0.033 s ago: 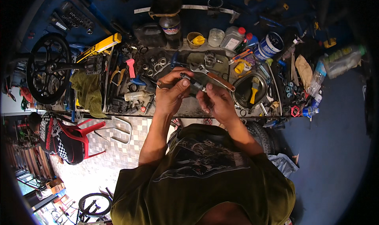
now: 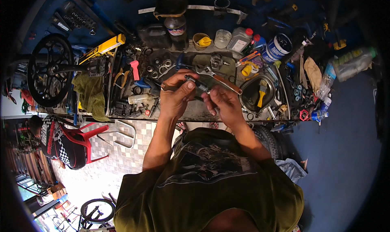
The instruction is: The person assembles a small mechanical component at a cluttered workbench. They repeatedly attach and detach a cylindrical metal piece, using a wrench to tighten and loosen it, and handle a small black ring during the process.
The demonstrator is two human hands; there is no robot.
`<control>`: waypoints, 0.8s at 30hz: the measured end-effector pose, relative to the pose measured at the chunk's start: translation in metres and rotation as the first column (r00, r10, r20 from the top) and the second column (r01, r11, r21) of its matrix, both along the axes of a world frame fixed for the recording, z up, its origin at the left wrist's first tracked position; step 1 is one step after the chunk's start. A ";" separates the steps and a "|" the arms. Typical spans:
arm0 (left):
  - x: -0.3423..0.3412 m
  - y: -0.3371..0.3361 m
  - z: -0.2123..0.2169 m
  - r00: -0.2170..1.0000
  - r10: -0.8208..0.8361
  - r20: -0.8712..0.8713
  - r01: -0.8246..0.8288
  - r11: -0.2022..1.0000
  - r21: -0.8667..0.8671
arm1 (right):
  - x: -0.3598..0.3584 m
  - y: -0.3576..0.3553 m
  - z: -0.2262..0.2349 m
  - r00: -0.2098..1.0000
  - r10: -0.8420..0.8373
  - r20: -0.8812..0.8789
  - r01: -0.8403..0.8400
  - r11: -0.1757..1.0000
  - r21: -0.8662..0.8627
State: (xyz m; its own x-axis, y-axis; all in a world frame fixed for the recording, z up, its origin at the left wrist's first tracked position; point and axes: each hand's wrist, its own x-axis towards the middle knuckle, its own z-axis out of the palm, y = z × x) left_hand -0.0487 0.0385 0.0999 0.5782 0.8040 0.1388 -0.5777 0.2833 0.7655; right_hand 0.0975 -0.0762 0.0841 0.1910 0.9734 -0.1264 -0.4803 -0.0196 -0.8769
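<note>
My left hand (image 2: pixel 175 97) is closed around a dark cylindrical part (image 2: pixel 200 84), thumb pressed on its near side; my right hand (image 2: pixel 227 104) is half-curled with thumb and fingertips at the part's right end, though I cannot tell whether they grip it; the part sits above the workbench (image 2: pixel 195 112), beyond its near edge; open space separates my palms; an adjustable wrench (image 2: pixel 225 82) crowds the far right, and a dark tray (image 2: pixel 250 92) bounds my right side.
</note>
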 end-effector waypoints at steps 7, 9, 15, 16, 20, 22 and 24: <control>-0.003 0.001 0.000 1.000 0.006 -0.011 -0.006 1.000 -0.017 | -0.004 0.004 0.008 0.864 -0.167 0.475 0.085 0.978 0.189; -0.003 0.000 0.001 1.000 0.009 -0.025 -0.009 1.000 0.018 | 0.005 0.001 0.002 0.962 0.023 0.273 -0.046 0.996 0.078; -0.004 -0.003 0.018 0.991 0.048 -0.124 -0.022 0.979 0.205 | -0.001 0.000 -0.007 0.934 0.130 -0.333 -0.165 0.983 -0.079; -0.004 -0.005 0.020 0.994 0.046 -0.102 -0.025 0.979 0.204 | -0.002 0.001 -0.007 0.942 0.137 -0.307 -0.154 0.987 -0.032; -0.005 -0.005 0.024 0.983 0.086 -0.163 -0.033 0.954 0.299 | -0.002 0.006 -0.013 0.970 0.123 -0.210 -0.107 0.990 0.086; -0.005 -0.006 0.028 0.981 0.090 -0.172 -0.030 0.945 0.325 | 0.001 0.007 -0.019 0.977 0.127 -0.171 -0.112 0.989 0.095; -0.005 -0.008 0.032 0.982 0.084 -0.168 -0.028 0.948 0.316 | 0.004 0.007 -0.022 0.977 0.163 -0.134 -0.153 0.985 0.085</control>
State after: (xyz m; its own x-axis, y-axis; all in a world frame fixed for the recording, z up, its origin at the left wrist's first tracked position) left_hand -0.0542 0.0306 0.1321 0.5716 0.7688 0.2869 -0.4332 -0.0142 0.9012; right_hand 0.1013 -0.0694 0.0617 0.0194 0.9975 -0.0680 -0.5943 -0.0432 -0.8031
